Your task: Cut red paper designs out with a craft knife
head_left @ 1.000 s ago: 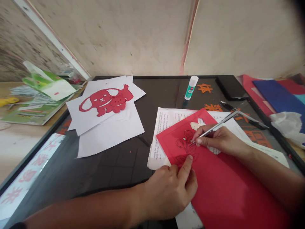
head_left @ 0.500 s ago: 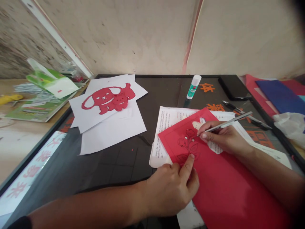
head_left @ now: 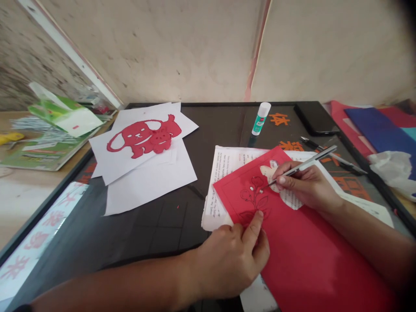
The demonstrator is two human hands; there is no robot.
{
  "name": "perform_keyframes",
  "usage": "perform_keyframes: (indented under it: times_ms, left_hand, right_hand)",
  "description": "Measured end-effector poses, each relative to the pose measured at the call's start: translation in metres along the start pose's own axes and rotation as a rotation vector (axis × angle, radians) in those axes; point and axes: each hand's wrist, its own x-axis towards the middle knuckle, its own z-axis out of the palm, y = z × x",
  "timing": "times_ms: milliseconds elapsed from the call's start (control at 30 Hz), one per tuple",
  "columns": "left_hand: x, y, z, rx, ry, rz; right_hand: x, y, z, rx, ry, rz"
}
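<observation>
My right hand (head_left: 307, 186) is shut on a slim metal craft knife (head_left: 302, 170), its tip resting on a sheet of red paper (head_left: 302, 247) beside a drawn flower outline (head_left: 255, 197). Small pale gaps show where the flower has been cut through. My left hand (head_left: 230, 262) lies on the sheet's lower part, its index finger pressing just below the flower. Printed book pages (head_left: 224, 182) lie under the red sheet, and a pale cut-out shape (head_left: 268, 173) shows near my right fingers.
A red paper-cut animal (head_left: 143, 138) lies on white sheets (head_left: 149, 190) to the left. Behind stand a glue stick (head_left: 261, 118), orange paper characters (head_left: 279, 119) and a black phone (head_left: 316, 118). Pens (head_left: 331, 156) lie right, beside coloured paper (head_left: 380, 125) and a plastic bag (head_left: 391, 171).
The knife tip has moved up the flower outline from the lower stem, and my right hand has shifted slightly rightward. My left hand stays pressing the same spot.
</observation>
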Motion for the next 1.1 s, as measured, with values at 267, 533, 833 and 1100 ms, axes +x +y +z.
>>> perform_keyframes:
  times_ms: [267, 533, 833, 1100]
  left_hand:
    - [0.0, 0.0, 0.0, -0.003, -0.001, 0.027]
    - [0.002, 0.0, -0.001, 0.004, 0.0, 0.021]
    - [0.0, 0.001, -0.002, 0.005, -0.017, 0.023]
    - [0.0, -0.001, -0.004, 0.011, -0.025, 0.034]
  right_hand:
    - [0.0, -0.001, -0.004, -0.181, -0.21, 0.015]
    - [0.001, 0.001, -0.004, -0.342, -0.245, 0.034]
    - [-0.005, -0.001, -0.001, -0.266, -0.179, 0.082]
    - [0.011, -0.002, -0.012, 0.308, 0.5, -0.048]
